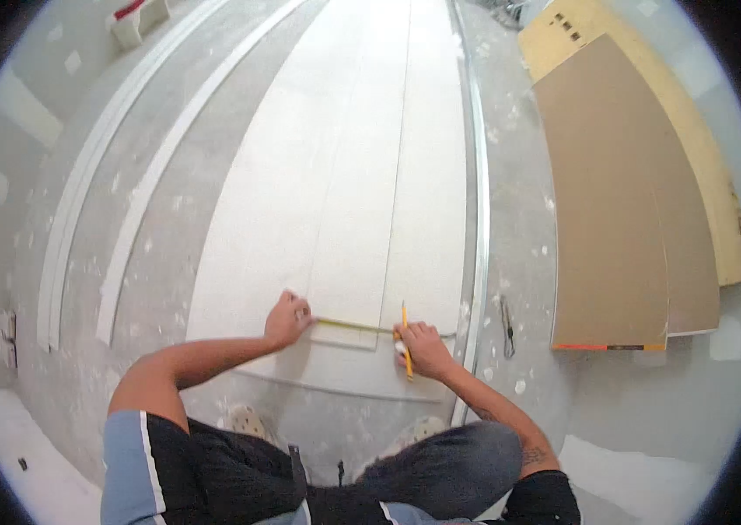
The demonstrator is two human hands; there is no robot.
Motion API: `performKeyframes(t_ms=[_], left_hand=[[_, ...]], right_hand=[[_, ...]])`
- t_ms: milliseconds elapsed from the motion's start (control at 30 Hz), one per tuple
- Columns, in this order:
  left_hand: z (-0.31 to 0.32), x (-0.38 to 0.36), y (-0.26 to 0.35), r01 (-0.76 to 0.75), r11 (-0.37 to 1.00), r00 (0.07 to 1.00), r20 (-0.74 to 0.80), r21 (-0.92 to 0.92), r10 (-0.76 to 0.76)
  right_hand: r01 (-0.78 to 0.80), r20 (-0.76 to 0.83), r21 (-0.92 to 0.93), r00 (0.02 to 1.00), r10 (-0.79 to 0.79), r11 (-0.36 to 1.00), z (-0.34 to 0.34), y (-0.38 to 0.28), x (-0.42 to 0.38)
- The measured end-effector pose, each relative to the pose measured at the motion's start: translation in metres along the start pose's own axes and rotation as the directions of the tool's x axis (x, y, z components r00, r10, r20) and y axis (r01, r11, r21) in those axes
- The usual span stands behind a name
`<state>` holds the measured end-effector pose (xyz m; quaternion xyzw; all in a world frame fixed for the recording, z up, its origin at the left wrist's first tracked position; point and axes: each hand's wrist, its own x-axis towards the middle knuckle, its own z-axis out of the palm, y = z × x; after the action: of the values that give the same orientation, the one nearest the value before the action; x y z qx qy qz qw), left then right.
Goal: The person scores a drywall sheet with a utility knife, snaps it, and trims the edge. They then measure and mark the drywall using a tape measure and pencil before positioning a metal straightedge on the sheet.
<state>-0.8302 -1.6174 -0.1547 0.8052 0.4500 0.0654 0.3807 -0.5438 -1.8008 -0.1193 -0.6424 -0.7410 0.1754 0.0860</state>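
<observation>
A long white board [300, 210] lies flat on the floor in front of me, with lines running along its length. My left hand [287, 320] is at the near part of the board, fingers closed on one end of a yellow tape measure blade [349, 325]. The blade stretches across the board to my right hand [426, 350]. Between the fingers of that hand sits a yellow pencil [405, 313], pointing away from me. The blade runs in at these fingers, and a small white thing shows there too. Under the blade lies a narrow white strip [344, 339].
A metal profile [481, 192] runs along the board's right side. A utility knife [508, 325] lies on the floor beyond it. Brown boards [611, 210] rest on the right, over a yellowish panel [694, 131]. Long white strips [139, 206] lie to the left.
</observation>
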Motion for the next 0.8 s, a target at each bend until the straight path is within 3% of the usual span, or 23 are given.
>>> performKeyframes(t_ms=[33, 67, 100, 133, 200, 233, 267, 333, 400, 433, 467, 567, 600, 700, 733, 800], left_hand=[[-0.014, 0.000, 0.008, -0.012, 1.000, 1.000, 0.028, 0.014, 0.012], [-0.034, 0.008, 0.015, -0.029, 0.999, 0.999, 0.019, 0.024, 0.029], [-0.053, 0.009, 0.026, -0.045, 0.993, 0.988, 0.145, -0.110, 0.061], [-0.077, 0.020, 0.031, -0.040, 0.968, 0.960, 0.259, -0.246, 0.106], [-0.128, 0.020, 0.052, -0.054, 0.952, 0.966, 0.225, -0.301, 0.126], [-0.153, 0.020, 0.059, -0.032, 0.950, 0.973, 0.207, -0.309, 0.100], [-0.176, 0.020, 0.068, -0.005, 0.947, 0.979, 0.192, -0.321, 0.070], [-0.220, 0.010, 0.087, 0.042, 0.927, 0.989, 0.150, -0.374, 0.016], [-0.249, -0.008, 0.109, 0.100, 0.912, 0.992, 0.114, -0.397, -0.059], [-0.260, -0.019, 0.114, 0.144, 0.878, 0.989, 0.097, -0.456, -0.112], [-0.268, -0.031, 0.122, 0.181, 0.839, 0.983, 0.077, -0.513, -0.165], [-0.286, -0.066, 0.156, 0.281, 0.679, 0.952, 0.107, -0.679, -0.287], [-0.282, -0.086, 0.164, 0.305, 0.620, 0.936, 0.108, -0.723, -0.335], [-0.290, -0.130, 0.197, 0.477, 0.302, 0.818, 0.292, -0.825, -0.495], [-0.299, -0.144, 0.213, 0.525, 0.244, 0.798, 0.371, -0.815, -0.475], [-0.296, -0.173, 0.240, 0.541, 0.197, 0.765, 0.381, -0.818, -0.518]], right_hand=[[0.000, -0.036, -0.014, 0.999, 0.000, 1.000, -0.021, -0.001, 0.012], [0.007, 0.058, 0.022, 0.998, -0.008, 1.000, -0.043, -0.003, 0.017], [0.010, 0.164, 0.059, 0.986, -0.020, 0.998, -0.067, -0.007, 0.018], [0.015, 0.161, 0.049, 0.987, -0.023, 0.999, -0.086, -0.008, 0.035], [0.069, 0.193, 0.275, 0.973, -0.125, 0.959, -0.131, -0.027, 0.055], [0.091, 0.193, 0.291, 0.969, -0.151, 0.953, -0.149, -0.040, 0.062], [0.085, 0.207, 0.281, 0.967, -0.147, 0.956, -0.167, -0.053, 0.070], [-0.002, 0.263, 0.521, 0.952, -0.158, 0.853, -0.203, -0.078, 0.083], [0.011, 0.223, 0.604, 0.958, -0.182, 0.797, -0.228, -0.091, 0.081], [0.023, 0.190, 0.667, 0.961, -0.200, 0.745, -0.248, -0.104, 0.082], [-0.059, 0.280, 0.697, 0.940, -0.195, 0.714, -0.272, -0.117, 0.081], [-0.132, 0.326, 0.731, 0.929, -0.174, 0.669, -0.317, -0.155, 0.059], [-0.233, 0.394, 0.692, 0.915, -0.087, 0.683, -0.321, -0.176, 0.041], [-0.444, 0.542, 0.607, 0.838, 0.064, 0.659, -0.376, -0.229, 0.009], [-0.554, 0.623, 0.562, 0.772, 0.126, 0.614, -0.398, -0.250, -0.004], [-0.553, 0.596, 0.595, 0.791, 0.142, 0.583, -0.427, -0.277, -0.033]])
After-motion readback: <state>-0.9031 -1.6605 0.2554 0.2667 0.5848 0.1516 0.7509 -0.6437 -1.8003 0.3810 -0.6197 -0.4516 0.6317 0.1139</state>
